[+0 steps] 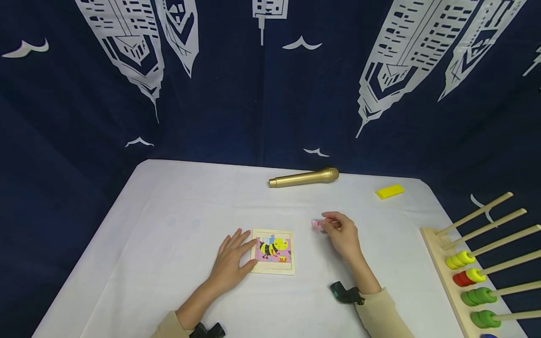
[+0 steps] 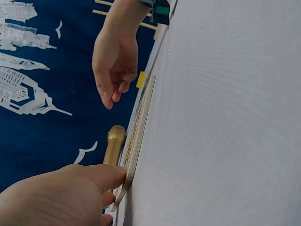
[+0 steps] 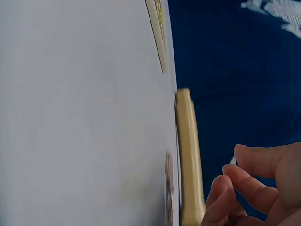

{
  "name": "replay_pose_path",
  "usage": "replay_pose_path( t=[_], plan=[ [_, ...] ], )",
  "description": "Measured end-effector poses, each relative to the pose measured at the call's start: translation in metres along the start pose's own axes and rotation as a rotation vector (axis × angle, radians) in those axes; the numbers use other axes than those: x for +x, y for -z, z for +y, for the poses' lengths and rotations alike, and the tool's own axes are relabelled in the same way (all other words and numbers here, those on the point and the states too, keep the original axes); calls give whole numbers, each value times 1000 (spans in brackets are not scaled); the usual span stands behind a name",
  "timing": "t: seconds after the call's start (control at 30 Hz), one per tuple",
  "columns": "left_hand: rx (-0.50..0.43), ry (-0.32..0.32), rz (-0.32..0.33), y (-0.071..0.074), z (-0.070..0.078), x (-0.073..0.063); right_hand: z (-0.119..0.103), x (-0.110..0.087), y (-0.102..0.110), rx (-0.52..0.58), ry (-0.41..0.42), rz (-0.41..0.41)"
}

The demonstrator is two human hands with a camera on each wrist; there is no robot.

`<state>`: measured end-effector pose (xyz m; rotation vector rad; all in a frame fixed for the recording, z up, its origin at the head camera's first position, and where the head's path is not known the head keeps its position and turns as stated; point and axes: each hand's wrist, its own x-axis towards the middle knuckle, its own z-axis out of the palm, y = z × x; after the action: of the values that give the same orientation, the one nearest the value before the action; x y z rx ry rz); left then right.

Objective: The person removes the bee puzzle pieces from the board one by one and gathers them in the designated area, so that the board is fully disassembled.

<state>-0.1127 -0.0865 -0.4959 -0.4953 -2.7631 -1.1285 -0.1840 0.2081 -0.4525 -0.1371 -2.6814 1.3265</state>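
A square wooden picture puzzle (image 1: 274, 249) with a bee on pink lies in the middle of the table. My left hand (image 1: 230, 263) rests at its left side, fingers fairly straight, thumb and index touching the frame's edge. To the right of the puzzle, my right hand (image 1: 344, 237) hovers over small pink pieces (image 1: 316, 226), partly covered by its fingers. In the right wrist view those pieces (image 3: 169, 186) look blurred, lying on the cloth apart from the hand. Its fingers are loosely bent, with thumb and index tips close together; no piece shows between them.
A gold microphone (image 1: 304, 178) lies near the table's back edge, with a yellow block (image 1: 390, 191) to its right. At the right edge stands a wooden peg rack (image 1: 444, 277) with coloured rings. A dark blue printed curtain (image 1: 236, 94) hangs behind.
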Motion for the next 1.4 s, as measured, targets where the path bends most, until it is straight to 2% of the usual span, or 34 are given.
replay_pose_path(
  t=[0.27,0.4,0.53,0.83,1.0,1.4],
  plan=[
    [19,-10,8,-1,-1,0,-35,-19,-40,32,109,-148],
    [38,-17,9,-2,-2,0,-50,-27,-57,46,175,-232],
    [48,-18,5,-2,-3,1,-59,-32,-69,54,234,-283],
    [27,-13,12,0,-4,2,-64,-38,-85,64,280,-325],
    [34,-8,23,0,-4,2,-60,-39,-89,52,311,-330],
    [59,-17,42,0,-2,1,-57,-40,-93,-8,324,-324]
  ],
)
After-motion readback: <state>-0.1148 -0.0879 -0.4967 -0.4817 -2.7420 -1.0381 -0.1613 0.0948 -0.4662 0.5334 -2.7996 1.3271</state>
